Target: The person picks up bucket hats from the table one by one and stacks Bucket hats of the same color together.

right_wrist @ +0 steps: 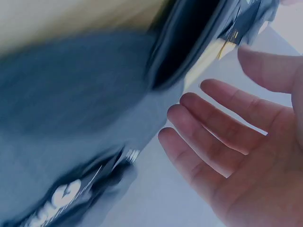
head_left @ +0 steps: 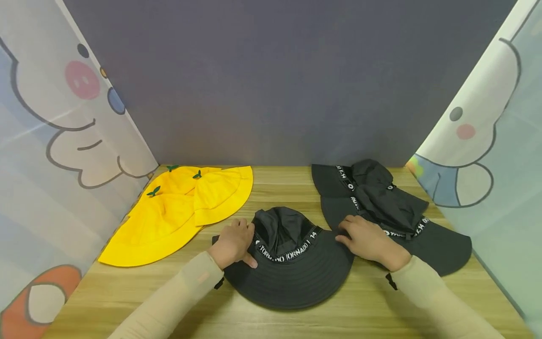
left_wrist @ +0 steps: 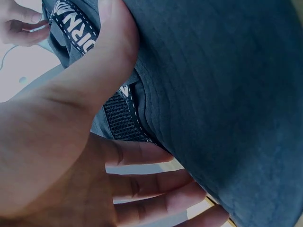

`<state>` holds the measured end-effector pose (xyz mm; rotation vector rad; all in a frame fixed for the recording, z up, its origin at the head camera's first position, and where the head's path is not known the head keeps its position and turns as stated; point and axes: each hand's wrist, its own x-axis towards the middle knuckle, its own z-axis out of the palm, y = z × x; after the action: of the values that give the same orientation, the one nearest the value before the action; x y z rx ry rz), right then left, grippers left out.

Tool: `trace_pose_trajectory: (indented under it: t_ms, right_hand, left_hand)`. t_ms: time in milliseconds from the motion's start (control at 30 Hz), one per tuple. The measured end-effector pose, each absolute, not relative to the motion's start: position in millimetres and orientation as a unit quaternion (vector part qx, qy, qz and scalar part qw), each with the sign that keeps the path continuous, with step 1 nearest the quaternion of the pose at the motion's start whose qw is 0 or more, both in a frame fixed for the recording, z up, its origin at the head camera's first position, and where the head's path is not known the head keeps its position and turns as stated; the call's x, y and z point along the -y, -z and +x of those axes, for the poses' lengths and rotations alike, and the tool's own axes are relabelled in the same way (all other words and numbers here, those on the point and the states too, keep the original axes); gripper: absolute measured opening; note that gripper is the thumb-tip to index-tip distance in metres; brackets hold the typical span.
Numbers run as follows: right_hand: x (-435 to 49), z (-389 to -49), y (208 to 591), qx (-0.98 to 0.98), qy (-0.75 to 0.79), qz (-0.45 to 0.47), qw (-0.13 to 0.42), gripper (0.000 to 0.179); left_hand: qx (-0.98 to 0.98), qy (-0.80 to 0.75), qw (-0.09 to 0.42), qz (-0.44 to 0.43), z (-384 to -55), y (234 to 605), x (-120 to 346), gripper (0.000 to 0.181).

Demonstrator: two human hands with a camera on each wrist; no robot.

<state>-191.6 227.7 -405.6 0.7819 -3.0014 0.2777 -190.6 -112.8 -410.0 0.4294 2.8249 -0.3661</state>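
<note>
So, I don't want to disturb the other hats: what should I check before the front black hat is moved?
1. Left grip on the front hat: ok, thumb over the brim.
2. Right grip on the front hat: not ok, fingers extended, pinching nothing.
3. Yellow hats apart from the front hat: ok, table shows between.
4. Black hats at right free of its brim: cannot tell, the right grip hides part of the meeting edge.
5. Lettered band in sight: ok.
</note>
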Motion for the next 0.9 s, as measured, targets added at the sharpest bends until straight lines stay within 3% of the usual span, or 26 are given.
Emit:
trace_pose_trajectory:
  t_ms: [167, 467, 700, 900]
  right_hand:
    - [-262, -200, 398, 0.97, -0.101, 0.22, 0.015, 0.017]
    - [-317, -217, 389, 0.978, -0.14, 0.151, -0.035, 0.027]
    - [-353, -223, 389, 0.977, -0.143, 0.16, 0.002, 0.025]
    - [-386, -228, 391, 0.983, -0.127, 0.133, 0.011, 0.037]
  left_hand:
    - [-0.972, 0.129, 0.123, 0.154, -191, 411, 110, 0.097]
    - [-0.969, 0.147, 0.122, 0.157, -194, 409, 106, 0.099]
    - [-0.967, 0.158, 0.123, 0.157, -193, 409, 103, 0.101]
    - [-0.966, 0.163, 0.125, 0.155, -193, 409, 99, 0.098]
